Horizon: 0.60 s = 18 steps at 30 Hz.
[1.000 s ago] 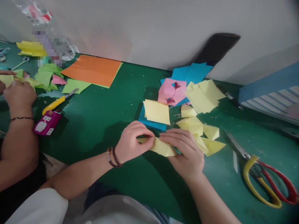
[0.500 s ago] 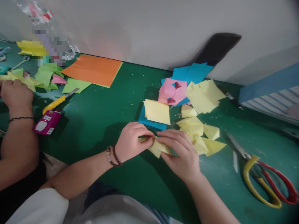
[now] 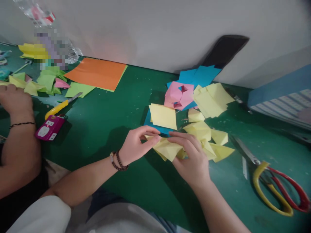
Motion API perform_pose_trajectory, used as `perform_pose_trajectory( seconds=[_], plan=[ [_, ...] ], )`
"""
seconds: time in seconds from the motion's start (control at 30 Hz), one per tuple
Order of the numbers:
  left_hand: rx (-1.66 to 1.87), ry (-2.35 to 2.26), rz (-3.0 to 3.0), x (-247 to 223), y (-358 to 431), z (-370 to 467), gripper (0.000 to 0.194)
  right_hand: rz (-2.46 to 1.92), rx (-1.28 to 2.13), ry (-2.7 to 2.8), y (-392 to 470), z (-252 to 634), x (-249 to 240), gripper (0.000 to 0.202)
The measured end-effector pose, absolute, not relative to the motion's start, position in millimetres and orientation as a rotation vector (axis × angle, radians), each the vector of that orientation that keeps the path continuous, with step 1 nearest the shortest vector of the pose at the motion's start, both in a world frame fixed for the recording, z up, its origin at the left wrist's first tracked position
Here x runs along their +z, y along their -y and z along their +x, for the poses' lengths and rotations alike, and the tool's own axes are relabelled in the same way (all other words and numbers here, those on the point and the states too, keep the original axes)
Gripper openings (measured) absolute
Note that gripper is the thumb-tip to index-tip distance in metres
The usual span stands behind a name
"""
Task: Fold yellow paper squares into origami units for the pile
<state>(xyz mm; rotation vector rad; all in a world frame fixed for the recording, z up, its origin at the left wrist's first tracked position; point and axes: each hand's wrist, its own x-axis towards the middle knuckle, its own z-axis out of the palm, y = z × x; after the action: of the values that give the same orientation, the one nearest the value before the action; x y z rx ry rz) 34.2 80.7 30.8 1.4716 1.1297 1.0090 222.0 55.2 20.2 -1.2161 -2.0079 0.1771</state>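
Note:
Between my two hands is a folded piece of yellow paper, held just above the green table. My left hand, with beaded bracelets at the wrist, pinches its left end between thumb and fingers. My right hand grips the right side, fingers on top and thumb partly hidden beneath. Right behind the hands lie a small stack of pale yellow sheets and blue paper under it. Several folded yellow paper pieces rest beside my right hand.
Large scissors with red and yellow handles lie at right. Farther back are a pink folded paper shape, yellow sheets and a dark phone-like object. At left, another person's hand is near a yellow cutter and a purple box.
The yellow paper has been turned and spread wider, showing more of its face. My fingertips have moved slightly apart along its upper edge.

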Motion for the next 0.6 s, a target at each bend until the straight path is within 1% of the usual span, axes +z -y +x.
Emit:
perform_pose_trajectory(
  seconds=[0.1, 0.2, 0.23, 0.27, 0.3, 0.47, 0.6],
  plan=[
    [1.010, -1.021, 1.454, 30.6, -78.8, 33.5, 0.024, -1.297, 0.201, 1.964, -54.9, 222.6, 21.6, 0.029],
    [1.061, -0.937, 1.556, 25.0, -76.0, 34.4, 0.052, -1.342, 0.222, 1.935, -54.5, 222.8, 23.2, 0.027],
    [1.083, -0.935, 1.630, 23.0, -75.0, 35.0, 0.060, -1.354, 0.230, 1.926, -54.4, 222.7, 23.6, 0.027],
    [1.103, -0.942, 1.715, 21.1, -74.1, 35.6, 0.063, -1.367, 0.238, 1.916, -54.3, 222.6, 23.8, 0.027],
    [1.116, -0.956, 1.805, 19.7, -73.3, 36.2, 0.061, -1.378, 0.244, 1.904, -54.2, 222.4, 23.9, 0.026],
    [1.128, -1.064, 2.094, 15.5, -70.3, 37.3, 0.042, -1.410, 0.289, 1.884, -53.6, 221.1, 22.7, 0.025],
    [1.154, -1.060, 2.172, 10.2, -68.2, 36.8, 0.040, -1.412, 0.307, 1.914, -53.3, 220.0, 20.8, 0.029]
  ],
)
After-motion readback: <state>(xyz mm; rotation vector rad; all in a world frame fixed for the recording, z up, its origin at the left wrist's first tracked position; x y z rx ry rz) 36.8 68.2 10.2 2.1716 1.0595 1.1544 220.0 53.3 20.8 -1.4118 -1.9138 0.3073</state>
